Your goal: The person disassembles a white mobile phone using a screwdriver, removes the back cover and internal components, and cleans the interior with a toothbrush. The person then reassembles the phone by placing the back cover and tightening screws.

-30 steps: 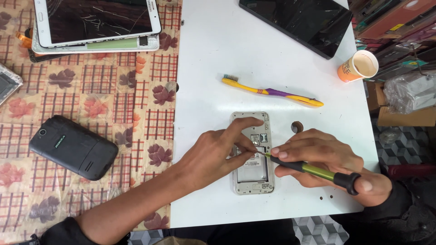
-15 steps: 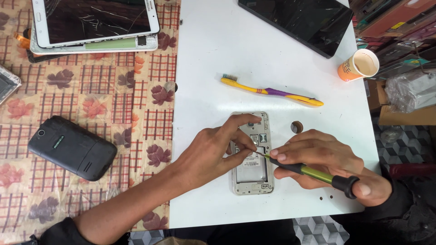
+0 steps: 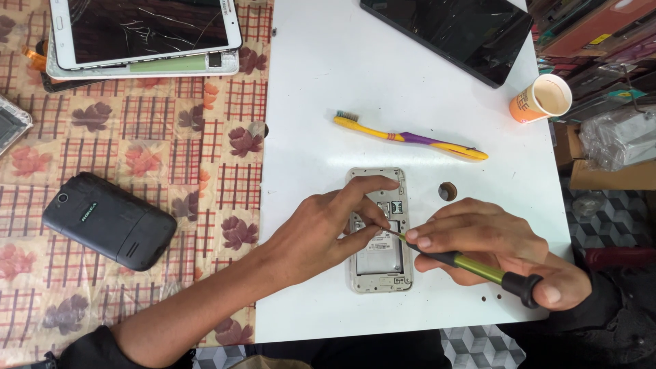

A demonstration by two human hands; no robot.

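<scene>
**Silver phone frame under the screwdriver**

Silver, backless phone shell (image 3: 380, 232) lies on the white worktop (image 3: 328, 82). The left hand (image 3: 321, 229) pinches its edge; the right hand (image 3: 492, 246) grips a yellow-green, black-handled screwdriver (image 3: 471, 265), tip in the shell. A yellow-purple toothbrush (image 3: 410, 137) lies beyond.

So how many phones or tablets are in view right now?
5: opened phone under both hands, black phone left, cracked white tablet top left, dark tablet top centre, one partly cut off at left edge.

A phone repair workshop: an opened phone (image 3: 380, 232), cracked tablet (image 3: 143, 31) (screen shattered) and screwdriver (image 3: 471, 266) are lying on the desk (image 3: 328, 82).
</scene>
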